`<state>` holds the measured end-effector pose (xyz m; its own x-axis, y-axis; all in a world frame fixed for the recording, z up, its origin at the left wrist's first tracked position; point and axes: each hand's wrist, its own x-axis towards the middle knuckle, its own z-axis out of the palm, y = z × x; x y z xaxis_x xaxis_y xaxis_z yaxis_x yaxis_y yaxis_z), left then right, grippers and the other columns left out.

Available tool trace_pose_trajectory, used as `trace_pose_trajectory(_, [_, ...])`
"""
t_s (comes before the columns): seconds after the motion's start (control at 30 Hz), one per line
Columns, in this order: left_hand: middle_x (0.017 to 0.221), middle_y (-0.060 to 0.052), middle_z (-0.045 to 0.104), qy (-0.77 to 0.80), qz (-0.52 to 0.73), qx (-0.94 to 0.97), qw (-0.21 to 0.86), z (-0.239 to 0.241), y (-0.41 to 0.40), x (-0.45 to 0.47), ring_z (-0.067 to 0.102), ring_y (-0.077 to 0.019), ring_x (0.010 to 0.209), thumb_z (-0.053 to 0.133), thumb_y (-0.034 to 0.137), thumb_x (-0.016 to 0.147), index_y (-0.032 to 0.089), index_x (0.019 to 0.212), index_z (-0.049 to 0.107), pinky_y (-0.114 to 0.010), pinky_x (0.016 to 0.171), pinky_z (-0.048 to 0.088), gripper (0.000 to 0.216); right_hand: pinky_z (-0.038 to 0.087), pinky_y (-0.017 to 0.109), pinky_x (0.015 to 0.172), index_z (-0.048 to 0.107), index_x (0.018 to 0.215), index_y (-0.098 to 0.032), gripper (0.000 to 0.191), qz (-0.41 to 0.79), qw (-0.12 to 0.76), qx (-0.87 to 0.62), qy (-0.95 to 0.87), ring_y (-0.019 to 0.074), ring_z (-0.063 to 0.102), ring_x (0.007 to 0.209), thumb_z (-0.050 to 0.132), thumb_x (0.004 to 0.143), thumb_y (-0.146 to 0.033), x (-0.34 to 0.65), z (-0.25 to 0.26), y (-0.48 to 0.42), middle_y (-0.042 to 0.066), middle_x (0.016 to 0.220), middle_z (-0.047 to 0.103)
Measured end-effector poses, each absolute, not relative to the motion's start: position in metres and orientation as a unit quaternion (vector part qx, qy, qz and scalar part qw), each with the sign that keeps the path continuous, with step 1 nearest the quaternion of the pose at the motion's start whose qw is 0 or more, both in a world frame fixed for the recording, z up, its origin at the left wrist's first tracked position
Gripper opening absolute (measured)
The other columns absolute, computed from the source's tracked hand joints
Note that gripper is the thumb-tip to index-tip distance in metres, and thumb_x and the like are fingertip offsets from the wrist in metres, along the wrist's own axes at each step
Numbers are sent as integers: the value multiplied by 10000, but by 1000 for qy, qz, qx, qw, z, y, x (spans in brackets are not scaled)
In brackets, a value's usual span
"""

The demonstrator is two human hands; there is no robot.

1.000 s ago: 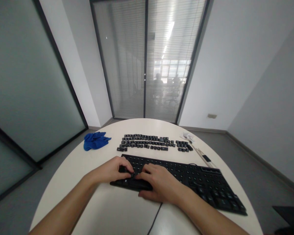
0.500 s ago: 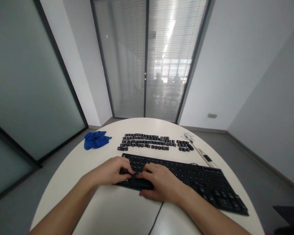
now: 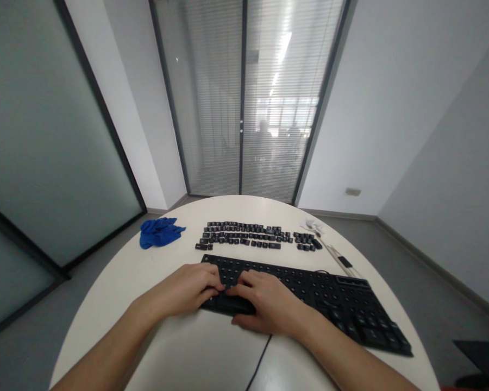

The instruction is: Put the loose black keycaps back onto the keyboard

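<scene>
A black keyboard [image 3: 309, 282] lies slantwise on the table, with many key positions bare of their caps and some keycaps still fitted at its right end. My left hand [image 3: 198, 285] is over its left part, thumb and fingertips pinched together; whatever they hold is too small to make out. Close beside it, my right hand [image 3: 264, 301] grips the keyboard, thumb along the near edge and bent fingers on top. Its index fingertip almost meets my left fingertips. Loose black keycaps [image 3: 238, 236] stand in rows beyond the keyboard.
A crumpled blue cloth [image 3: 161, 232] lies at the left of the round white table [image 3: 179, 353]. Cotton swabs [image 3: 334, 252] and a small black piece [image 3: 344, 262] lie at the right, near white crumpled material [image 3: 314, 225]. A cable [image 3: 258, 364] runs toward the front edge.
My left hand has shifted slightly right and down, and its fingers have closed more tightly together. My right hand and the keyboard have hardly moved.
</scene>
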<state>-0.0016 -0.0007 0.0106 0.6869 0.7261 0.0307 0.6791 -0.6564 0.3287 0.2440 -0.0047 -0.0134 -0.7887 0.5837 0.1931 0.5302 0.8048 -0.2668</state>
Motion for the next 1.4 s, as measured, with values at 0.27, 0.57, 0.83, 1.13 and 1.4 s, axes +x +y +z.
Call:
trace_pose_trajectory(0.27, [1027,-10,723,421,85,891,150,13,-2,0,665,-217,929,595,167,872,254,1018,681,-280,786,445,192,479,353,831,640,1225,-255,476,95,129,-298,-941,233,604,974,752,803,-443,243,-13,-5,63,1096,644])
trace_pose_trajectory(0.57, [1006,-16,722,377,84,907,167,14,0,0,665,-200,918,558,144,914,240,944,714,-262,799,447,186,466,344,829,645,1230,-253,477,97,130,-296,-941,225,593,961,746,806,-445,243,-13,-5,62,1071,640])
trace_pose_trajectory(0.83, [1046,-17,722,400,88,896,171,13,2,0,667,-200,927,581,200,899,266,958,759,-254,788,462,198,460,348,830,639,1232,-258,473,93,130,-296,-942,226,582,952,737,809,-445,243,-15,-5,60,1072,633])
trace_pose_trajectory(1.13, [807,18,719,453,133,819,325,3,13,-7,642,-153,713,698,255,803,218,1050,704,-225,648,471,250,432,361,813,546,1383,-296,576,65,123,-310,-940,243,523,953,637,818,-355,233,-15,-14,73,1071,597])
trace_pose_trajectory(1.4, [1108,-63,720,520,275,800,120,-20,48,-39,627,-235,1029,557,347,944,222,1085,708,-355,896,491,241,446,369,830,579,1338,-297,545,67,117,-320,-938,248,539,959,672,806,-365,229,-11,-14,70,1063,598])
